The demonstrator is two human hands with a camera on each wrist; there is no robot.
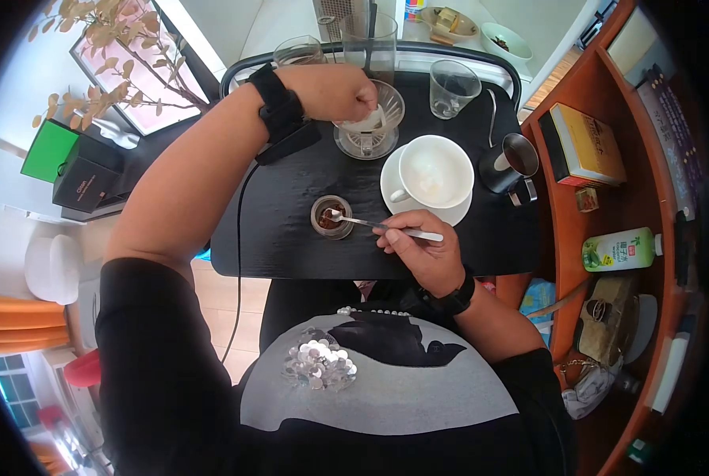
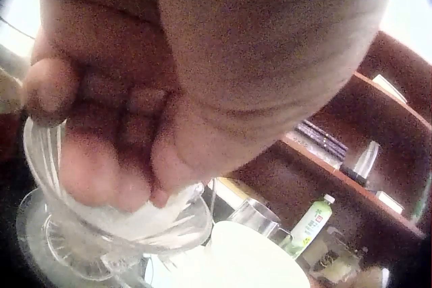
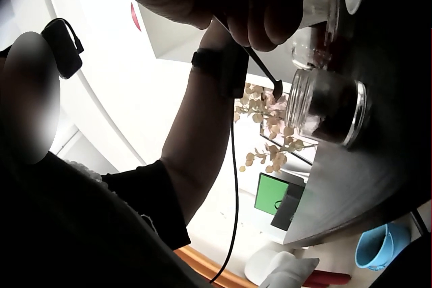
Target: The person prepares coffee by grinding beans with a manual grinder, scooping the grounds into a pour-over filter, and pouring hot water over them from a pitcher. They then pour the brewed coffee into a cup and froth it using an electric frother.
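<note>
My right hand pinches a slim metal spoon, its bowl at the mouth of a small glass jar with reddish-brown contents. From the right wrist, the spoon's tip shows just outside the rim of the upright jar. My left hand reaches over a clear ribbed coffee dripper, fingers curled at the white paper filter inside it. In the left wrist view those fingers overlap the filter, hiding part of it. A white cup rests on its saucer between the hands.
A metal milk pitcher, a glass and a thin metal utensil stand or lie on the right of the black table. Tall glassware stands behind the dripper. Wooden shelves border the right side; a black cable hangs left.
</note>
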